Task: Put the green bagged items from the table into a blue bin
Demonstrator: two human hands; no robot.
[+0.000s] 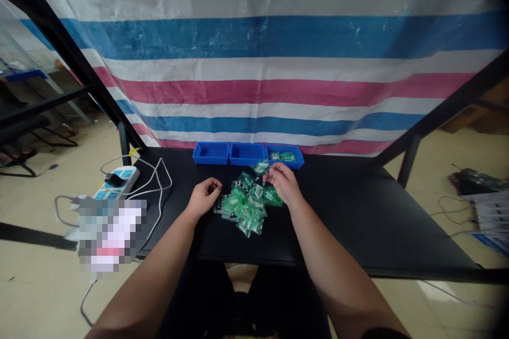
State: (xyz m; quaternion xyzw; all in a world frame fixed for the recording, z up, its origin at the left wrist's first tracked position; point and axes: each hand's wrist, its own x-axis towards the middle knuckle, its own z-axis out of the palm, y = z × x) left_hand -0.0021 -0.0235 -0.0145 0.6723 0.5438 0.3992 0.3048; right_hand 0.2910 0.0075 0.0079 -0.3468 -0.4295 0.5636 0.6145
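A heap of small clear plastic packets with green and whitish pieces inside lies on the black table in front of me. My right hand is above the heap's far right side, its fingers pinched on one small plastic packet with similar green contents. At the heap's left edge, my left hand is curled with thumb and fingertips together. Whatever is between those fingers, if anything, is too small to make out. Just beyond my right hand is a blue bin with several green packets in it.
Two more blue bins, a middle bin and a left bin, stand beside it in a row. On the left are a white power strip, loose cables and a blurred-out item. A striped sheet hangs behind the table.
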